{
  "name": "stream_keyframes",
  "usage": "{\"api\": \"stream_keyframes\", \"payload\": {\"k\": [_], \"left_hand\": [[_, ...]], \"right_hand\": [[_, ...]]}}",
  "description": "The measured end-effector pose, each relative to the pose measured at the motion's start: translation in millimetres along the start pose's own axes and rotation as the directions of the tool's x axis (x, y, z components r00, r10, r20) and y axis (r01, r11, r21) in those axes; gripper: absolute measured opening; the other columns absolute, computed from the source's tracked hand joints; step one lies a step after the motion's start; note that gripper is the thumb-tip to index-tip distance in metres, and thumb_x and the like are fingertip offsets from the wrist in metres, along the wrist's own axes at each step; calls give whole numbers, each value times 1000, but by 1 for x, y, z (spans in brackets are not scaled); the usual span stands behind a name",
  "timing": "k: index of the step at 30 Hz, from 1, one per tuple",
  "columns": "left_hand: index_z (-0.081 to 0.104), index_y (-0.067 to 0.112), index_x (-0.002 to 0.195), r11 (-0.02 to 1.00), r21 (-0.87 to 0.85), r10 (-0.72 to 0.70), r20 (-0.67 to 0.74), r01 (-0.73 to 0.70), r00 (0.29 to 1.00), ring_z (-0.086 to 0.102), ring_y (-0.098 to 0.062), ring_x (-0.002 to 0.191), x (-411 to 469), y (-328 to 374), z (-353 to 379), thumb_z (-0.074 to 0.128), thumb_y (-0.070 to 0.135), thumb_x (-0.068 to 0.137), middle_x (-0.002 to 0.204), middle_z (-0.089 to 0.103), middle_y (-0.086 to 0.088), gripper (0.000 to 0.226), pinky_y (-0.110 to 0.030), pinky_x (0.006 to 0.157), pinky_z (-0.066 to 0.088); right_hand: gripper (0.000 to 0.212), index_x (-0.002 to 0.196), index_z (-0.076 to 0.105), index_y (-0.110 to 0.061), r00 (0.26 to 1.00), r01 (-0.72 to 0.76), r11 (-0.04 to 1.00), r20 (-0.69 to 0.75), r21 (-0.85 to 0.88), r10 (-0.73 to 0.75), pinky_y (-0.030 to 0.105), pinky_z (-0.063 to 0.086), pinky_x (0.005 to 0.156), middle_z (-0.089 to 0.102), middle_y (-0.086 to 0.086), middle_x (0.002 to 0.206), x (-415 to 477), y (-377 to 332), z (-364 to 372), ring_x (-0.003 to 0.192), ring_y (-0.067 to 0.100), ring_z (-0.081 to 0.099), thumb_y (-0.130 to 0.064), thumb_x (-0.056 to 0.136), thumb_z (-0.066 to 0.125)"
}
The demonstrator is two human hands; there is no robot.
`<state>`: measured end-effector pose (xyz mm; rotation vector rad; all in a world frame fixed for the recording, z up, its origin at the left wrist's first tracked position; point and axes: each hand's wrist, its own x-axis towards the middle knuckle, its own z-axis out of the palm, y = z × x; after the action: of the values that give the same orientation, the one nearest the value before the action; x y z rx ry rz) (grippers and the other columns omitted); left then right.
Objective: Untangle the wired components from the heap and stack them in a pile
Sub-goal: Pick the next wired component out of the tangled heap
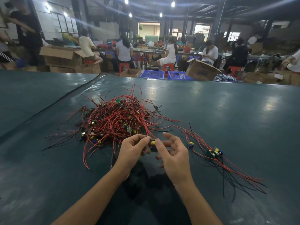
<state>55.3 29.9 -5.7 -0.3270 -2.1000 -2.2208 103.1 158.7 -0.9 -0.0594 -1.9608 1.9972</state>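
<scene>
Just in front of the tangled heap (116, 120) on the green table (227, 111), the left hand (132, 151) pinches a component's (153, 145) red wires, the right hand (174, 155) pinches its body, and a small pile (214, 152) lies to the right.

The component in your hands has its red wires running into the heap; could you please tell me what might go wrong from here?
Its red wires lead into the heap, so pulling may drag other pieces along or strain the leads. The left hand and right hand only pinch the small component, so it could slip.
</scene>
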Motion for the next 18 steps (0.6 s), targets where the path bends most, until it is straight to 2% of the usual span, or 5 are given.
{"api": "stream_keyframes", "payload": {"k": [3,6,9,12,18], "left_hand": [[75,27,71,1000,17,14,87,-16,996,56,-7,53,-2,1,0,62,12,92,60,65,2,29,-21,57,48],[75,27,74,998,56,5,120,-12,993,59,-10,58,-3,-1,1,63,15,92,63,66,1,25,-19,58,49],[75,28,74,998,59,2,108,-9,994,59,-9,58,-2,-2,1,64,19,92,63,67,3,23,-18,58,49],[72,21,79,999,48,-9,73,6,997,61,-10,58,-1,-3,2,62,19,93,69,70,2,18,-21,57,49],[64,13,88,997,-33,-67,-20,67,998,65,-10,61,2,-3,3,54,20,97,72,72,5,15,-27,62,53]], "right_hand": [[5,92,72,-22,998,2,1000,59,26,-3,18,51,57,73,-5,74,1,-2,1,59,4,64,-24,89,69],[21,76,75,-24,999,12,1000,50,12,-13,17,54,65,75,-3,75,0,0,2,71,7,70,-15,92,65],[22,75,77,-25,996,-85,996,-24,37,86,24,57,63,74,-4,72,4,3,-1,69,11,70,-18,92,66],[21,74,76,-25,981,-171,983,-76,73,177,21,45,44,62,-5,59,6,7,-2,47,6,52,-21,92,65],[15,79,67,-17,967,-212,969,-113,128,227,21,41,41,64,-5,67,8,6,-2,47,4,53,-21,93,64]]}}
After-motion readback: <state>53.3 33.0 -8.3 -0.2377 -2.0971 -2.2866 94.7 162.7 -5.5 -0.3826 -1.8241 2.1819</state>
